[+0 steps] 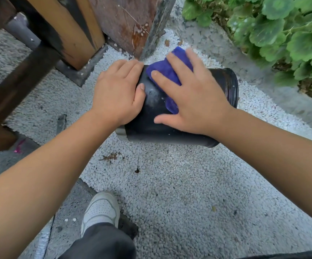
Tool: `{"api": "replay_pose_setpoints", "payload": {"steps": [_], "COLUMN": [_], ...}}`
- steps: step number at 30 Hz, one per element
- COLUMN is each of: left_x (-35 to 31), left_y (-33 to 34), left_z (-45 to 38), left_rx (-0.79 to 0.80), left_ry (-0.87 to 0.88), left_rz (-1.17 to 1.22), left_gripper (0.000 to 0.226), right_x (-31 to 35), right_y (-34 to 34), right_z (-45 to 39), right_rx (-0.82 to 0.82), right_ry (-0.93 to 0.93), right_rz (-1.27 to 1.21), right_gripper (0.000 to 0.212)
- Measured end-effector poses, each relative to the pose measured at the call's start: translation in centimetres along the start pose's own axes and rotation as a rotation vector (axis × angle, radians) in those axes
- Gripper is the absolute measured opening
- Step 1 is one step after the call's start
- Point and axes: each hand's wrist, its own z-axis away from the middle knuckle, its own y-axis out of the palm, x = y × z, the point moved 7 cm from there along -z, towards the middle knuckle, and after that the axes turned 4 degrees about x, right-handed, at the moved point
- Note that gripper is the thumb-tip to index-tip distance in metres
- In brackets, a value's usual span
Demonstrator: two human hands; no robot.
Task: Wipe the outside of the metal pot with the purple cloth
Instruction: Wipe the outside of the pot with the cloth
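Note:
A dark, blackened metal pot [151, 126] lies on its side on white gravel, its open rim pointing right. My left hand [119, 94] rests over the pot's left end, fingers curled on it and thumb on the side wall. My right hand [190, 98] lies flat on top of the pot's side, pressing the purple cloth [168, 70] against the metal. The cloth sticks out beyond my fingertips and a fold shows under the palm. Most of the pot's upper side is hidden by my hands.
White gravel [170, 184] covers the ground around the pot. Wooden posts and beams [67, 34] stand at the back left, green leafy plants [282, 30] at the back right. My white shoe [101, 210] and dark trouser leg are near the bottom.

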Motion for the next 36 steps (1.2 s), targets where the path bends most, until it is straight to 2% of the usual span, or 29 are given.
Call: {"api": "replay_pose_setpoints", "payload": {"steps": [2,4,7,9,10,14,16,19,21,24,28,30,33,34,36], "left_x": [0.0,0.0,0.0,0.1,0.2,0.7,0.9,1.3,1.6,1.9,2.8,3.8,4.7,4.4,2.7], "left_y": [-0.1,-0.2,-0.2,-0.3,-0.3,-0.1,0.0,0.0,0.1,0.3,0.9,1.8,2.4,2.0,1.6], "left_z": [0.0,-0.1,-0.2,-0.5,-0.6,-1.5,-2.1,-2.9,-3.6,-4.9,-7.5,-8.5,-9.2,-9.1,-8.0], "left_rx": [-0.012,-0.025,-0.028,-0.028,-0.027,-0.021,-0.028,-0.044,-0.041,-0.011,0.091,0.181,0.251,0.209,0.092], "left_ry": [0.009,0.032,0.048,0.047,0.048,0.047,0.047,0.055,0.061,0.061,0.005,-0.054,-0.106,-0.097,-0.039], "left_rz": [0.0,0.005,0.009,0.008,0.006,0.006,0.009,0.02,0.029,0.036,0.036,0.042,0.009,-0.024,-0.1], "left_gripper": [0.058,0.056,0.055,0.056,0.056,0.055,0.053,0.051,0.05,0.049,0.047,0.047,0.05,0.05,0.051], "right_x": [0.5,1.0,2.3,3.6,4.2,5.3,4.9,3.8,2.6,0.9,-2.7,-5.3,-10.2,-10.9,-12.3], "right_y": [0.9,1.2,1.5,1.8,2.6,8.0,10.1,12.7,12.3,9.2,4.7,3.2,4.3,4.9,5.9], "right_z": [0.1,0.4,1.6,3.3,4.1,7.3,8.5,10.4,11.3,11.8,12.7,12.6,14.0,14.3,14.5], "right_rx": [0.089,0.073,-0.117,-0.278,-0.303,-0.147,-0.064,0.166,0.215,0.099,-0.091,-0.224,-0.475,-0.519,-0.555], "right_ry": [-0.072,-0.188,-0.372,-0.498,-0.572,-0.742,-0.769,-0.784,-0.759,-0.636,-0.362,-0.024,0.693,0.85,0.998], "right_rz": [0.077,0.11,0.044,0.001,0.007,0.077,0.099,0.149,0.113,-0.077,-0.313,-0.491,-1.033,-1.171,-1.336], "right_gripper": [0.097,0.087,0.044,0.028,0.027,0.021,0.017,0.017,0.025,0.036,0.039,0.047,0.052,0.052,0.052]}}
